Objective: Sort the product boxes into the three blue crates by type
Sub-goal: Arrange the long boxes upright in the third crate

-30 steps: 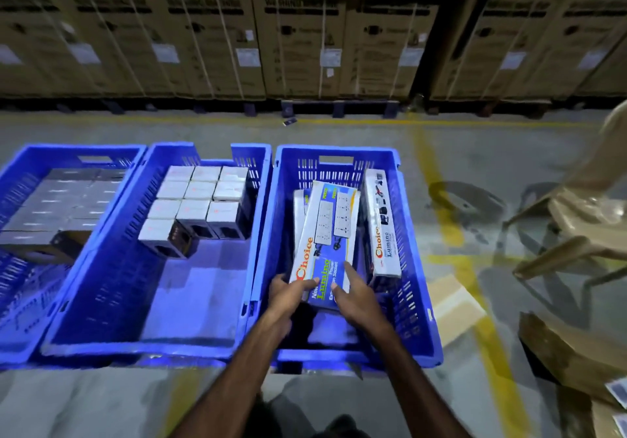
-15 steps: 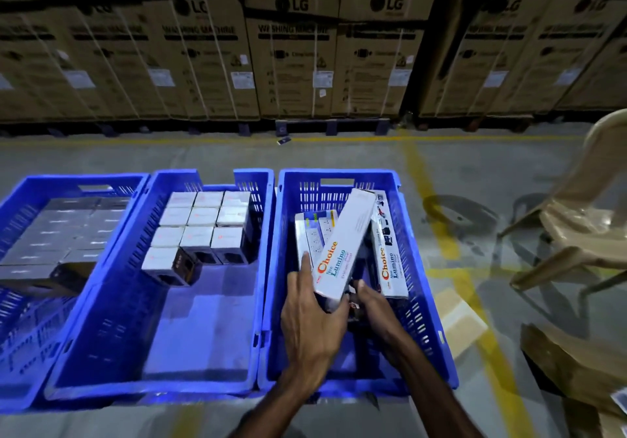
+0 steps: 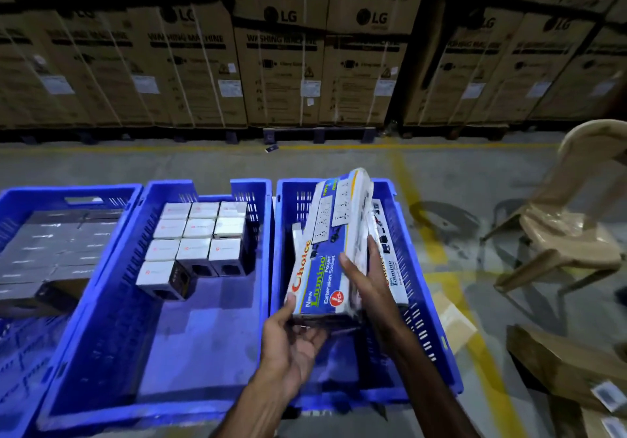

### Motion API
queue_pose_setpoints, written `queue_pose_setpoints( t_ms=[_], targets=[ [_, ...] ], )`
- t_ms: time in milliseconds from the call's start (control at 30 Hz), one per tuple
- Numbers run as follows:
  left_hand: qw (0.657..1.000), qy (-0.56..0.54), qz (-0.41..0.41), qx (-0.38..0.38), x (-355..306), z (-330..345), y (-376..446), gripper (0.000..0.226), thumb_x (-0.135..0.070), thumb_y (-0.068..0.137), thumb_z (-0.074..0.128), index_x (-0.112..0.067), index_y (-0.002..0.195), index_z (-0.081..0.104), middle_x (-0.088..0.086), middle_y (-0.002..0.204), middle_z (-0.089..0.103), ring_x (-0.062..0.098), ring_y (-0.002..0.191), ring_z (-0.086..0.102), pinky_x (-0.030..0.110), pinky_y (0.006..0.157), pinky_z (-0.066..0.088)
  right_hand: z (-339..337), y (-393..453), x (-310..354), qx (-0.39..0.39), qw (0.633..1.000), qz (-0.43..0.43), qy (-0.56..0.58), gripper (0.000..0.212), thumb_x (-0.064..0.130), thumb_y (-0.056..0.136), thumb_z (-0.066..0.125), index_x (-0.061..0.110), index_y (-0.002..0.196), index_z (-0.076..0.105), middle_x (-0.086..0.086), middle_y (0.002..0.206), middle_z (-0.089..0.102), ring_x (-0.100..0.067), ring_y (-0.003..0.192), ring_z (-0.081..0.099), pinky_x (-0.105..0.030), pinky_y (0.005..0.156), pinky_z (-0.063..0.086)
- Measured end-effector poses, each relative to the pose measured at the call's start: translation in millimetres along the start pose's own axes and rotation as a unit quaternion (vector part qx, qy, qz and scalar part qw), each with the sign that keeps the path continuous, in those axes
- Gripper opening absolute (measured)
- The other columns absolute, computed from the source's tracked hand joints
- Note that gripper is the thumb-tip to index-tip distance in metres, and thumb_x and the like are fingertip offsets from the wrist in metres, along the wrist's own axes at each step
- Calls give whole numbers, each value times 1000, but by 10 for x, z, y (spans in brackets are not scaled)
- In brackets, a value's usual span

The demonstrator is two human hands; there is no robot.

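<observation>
Held box: a white-and-blue extension socket box (image 3: 327, 251), tilted up over the right crate (image 3: 424, 305), far end toward 12 o'clock.
Left hand (image 3: 291, 346): cups the near end from below, fingertips hidden under it.
Right hand (image 3: 364, 278): fingers closed on the box's right edge.
Behind it: two like boxes (image 3: 390, 268), mostly hidden.
Middle crate (image 3: 118, 288): small white boxes (image 3: 200, 234) at 10 o'clock.
Left crate (image 3: 20, 197): cut off; grey boxes (image 3: 51, 251), print unreadable.

The left crate (image 3: 20, 200) runs off the frame's left edge; the print on the grey boxes (image 3: 51, 251) in it is too small to read; the held extension-socket box (image 3: 325, 251) hides another box beneath; the right hand's (image 3: 368, 285) fingers go behind it.
</observation>
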State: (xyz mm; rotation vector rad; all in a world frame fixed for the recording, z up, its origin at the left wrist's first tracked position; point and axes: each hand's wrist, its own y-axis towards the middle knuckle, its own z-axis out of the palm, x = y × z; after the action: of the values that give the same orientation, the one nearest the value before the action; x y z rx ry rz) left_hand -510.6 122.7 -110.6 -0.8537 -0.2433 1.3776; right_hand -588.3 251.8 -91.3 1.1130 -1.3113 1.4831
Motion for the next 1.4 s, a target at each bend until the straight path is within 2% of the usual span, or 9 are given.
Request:
queue_pose_setpoints(
  t_ms=[200,333,433,533,600,733,900,1033,1400],
  targets=[
    [986,58,-148,54,167,77,126,55,-31,104,44,12,88,75,30,94,74,40,75,74,49,67,65,31,-185,327,-51,949,2,-311,107,52,81,75,43,161,5,1,140,61,-25,123,61,-38,105,47],
    [986,116,-114,22,226,145,314,30,-19,106,43,-3,104,68,26,93,73,36,72,69,48,68,63,-10,-263,297,-115,940,3,-322,84,44,86,74,29,157,30,-4,138,63,-29,124,60,-33,94,45],
    [980,166,-110,19,322,114,471,46,-23,106,45,-9,83,83,21,95,76,35,75,72,49,82,56,-53,-321,208,-132,929,3,-346,84,48,82,73,30,152,31,-6,135,64,-31,117,64,-39,94,51],
    [948,314,-57,14,419,85,574,35,-24,104,52,-23,80,77,12,91,73,27,70,70,36,68,56,-142,-355,141,-157,916,8,-370,73,47,81,69,33,144,34,-7,125,68,-33,108,67,-40,86,55],
    [856,513,68,-11,464,-38,734,16,-21,99,60,-30,92,72,13,102,71,28,78,69,33,66,55,-227,-358,126,-175,906,13,-386,65,44,82,67,33,140,39,-8,123,69,-35,108,66,-40,82,51],
    [390,889,238,-30,551,-266,977,55,-44,95,54,-33,148,43,12,151,42,36,141,38,56,109,40,-356,-324,59,-197,894,22,-402,68,48,81,66,31,142,41,-8,128,68,-36,112,65,-43,87,52],
    [160,962,193,110,625,-120,1225,67,-55,102,42,-35,162,20,20,172,-8,49,157,-10,83,111,5,-404,-286,10,-214,883,15,-417,72,45,83,66,30,147,38,-7,136,64,-36,119,62,-44,92,51],
    [127,971,164,117,638,-120,1302,63,-53,102,45,-39,160,24,18,172,-14,51,156,-15,87,107,3,-411,-250,-13,-213,877,9,-430,71,48,84,65,30,147,37,-8,137,63,-36,119,62,-45,91,51],
    [204,965,162,29,495,-201,1102,81,-21,97,65,-36,160,16,17,171,-11,53,155,-3,77,110,25,-145,162,-505,-214,829,-57,-513,70,32,84,69,3,144,48,-17,125,64,-39,112,60,-47,86,53]
  ],
)
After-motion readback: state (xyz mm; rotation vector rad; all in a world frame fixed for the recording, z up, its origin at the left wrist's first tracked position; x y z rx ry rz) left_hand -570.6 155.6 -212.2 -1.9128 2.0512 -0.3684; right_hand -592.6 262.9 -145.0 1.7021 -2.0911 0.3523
